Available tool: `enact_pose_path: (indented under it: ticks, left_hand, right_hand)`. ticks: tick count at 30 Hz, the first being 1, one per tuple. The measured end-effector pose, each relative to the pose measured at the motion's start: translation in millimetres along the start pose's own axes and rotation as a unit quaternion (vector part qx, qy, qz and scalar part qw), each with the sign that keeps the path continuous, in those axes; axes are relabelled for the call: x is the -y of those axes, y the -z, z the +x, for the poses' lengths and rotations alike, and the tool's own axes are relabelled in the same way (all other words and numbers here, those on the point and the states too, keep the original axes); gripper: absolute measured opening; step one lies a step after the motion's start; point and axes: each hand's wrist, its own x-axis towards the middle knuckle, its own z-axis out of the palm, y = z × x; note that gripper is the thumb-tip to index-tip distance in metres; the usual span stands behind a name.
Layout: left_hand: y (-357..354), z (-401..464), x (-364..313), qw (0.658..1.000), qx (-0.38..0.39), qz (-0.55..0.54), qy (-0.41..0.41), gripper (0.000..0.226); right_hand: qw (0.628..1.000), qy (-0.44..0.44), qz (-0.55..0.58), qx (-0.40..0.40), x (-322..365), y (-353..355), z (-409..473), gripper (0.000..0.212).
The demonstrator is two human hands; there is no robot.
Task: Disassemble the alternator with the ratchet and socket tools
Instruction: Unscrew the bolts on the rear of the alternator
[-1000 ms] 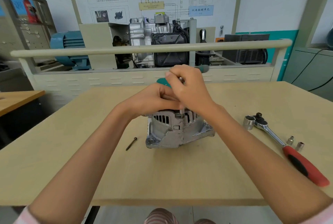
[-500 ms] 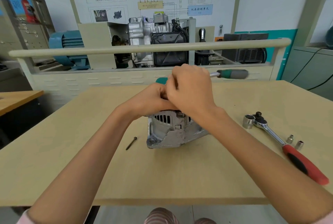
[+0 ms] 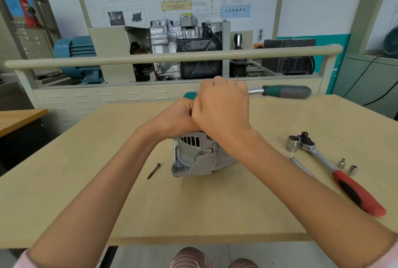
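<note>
Gripping the green-and-grey-handled ratchet [image 3: 286,91] at its head, the right hand [image 3: 221,106] curls its fingers. The left hand [image 3: 176,117] steadies the heavy, rigid cast-aluminium alternator [image 3: 198,158]; its fingers are hidden.

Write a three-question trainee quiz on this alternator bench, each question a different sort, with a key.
1. True or false: the red-handled ratchet lies on the table, untouched.
2. Which side of the alternator is the loose bolt on: A left, B right?
3. Fill in: the right hand grips the ratchet with the ____ and grey handle.
Key: 1 true; 2 A; 3 green.
</note>
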Motion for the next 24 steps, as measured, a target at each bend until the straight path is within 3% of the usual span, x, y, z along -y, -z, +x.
enact_pose_path:
  ticks: [3,5,7,8,10,12,14,16,18,20,24]
  left_hand:
    - [3.4,-2.8,-0.6,0.999,0.012,-0.030,-0.006,0.013]
    - [4.9,-3.3,0.1,0.998,0.040,-0.040,-0.011,0.015]
    - [5.9,-3.2,0.1,0.997,0.053,-0.044,-0.017,0.015]
    - [6.5,-3.7,-0.9,0.997,0.055,-0.052,-0.020,0.015]
    - [7.3,-4.0,-1.9,0.997,0.046,-0.056,-0.024,0.032]
    - [5.9,-0.7,0.9,0.999,0.023,-0.032,-0.024,0.050]
    - [3.5,2.0,2.2,1.000,0.010,-0.009,-0.014,0.057]
    - [3.5,2.4,3.8,1.000,-0.003,-0.001,-0.002,0.056]
    - [4.6,0.9,3.2,1.000,-0.007,0.002,-0.004,0.041]
    - [5.9,-0.1,1.8,1.000,0.007,-0.007,-0.012,0.015]
    - [8.0,-3.3,0.9,0.997,0.037,-0.057,-0.029,0.019]
  right_hand:
    - [0.967,0.039,0.251,0.028,-12.5,2.4,7.3,0.037]
    - [0.900,0.035,0.429,0.063,-21.5,1.3,9.2,0.040]
    - [0.866,0.030,0.494,0.073,-24.5,4.1,8.7,0.034]
    - [0.874,0.034,0.480,0.065,-24.2,3.6,7.8,0.033]
    - [0.926,0.062,0.371,0.033,-21.9,0.6,4.1,0.029]
    - [0.990,0.052,0.131,-0.002,-12.9,-2.5,-2.5,0.018]
    - [0.997,-0.008,-0.075,-0.016,-0.1,-5.0,-7.2,0.019]
    - [0.995,-0.022,-0.094,-0.010,5.2,-2.9,-3.6,0.021]
    - [1.000,0.017,0.026,-0.005,1.3,-1.8,1.4,0.019]
    - [0.978,0.056,0.199,-0.003,-6.3,-0.6,6.8,0.030]
    - [0.870,0.043,0.488,0.054,-18.4,-3.6,10.4,0.036]
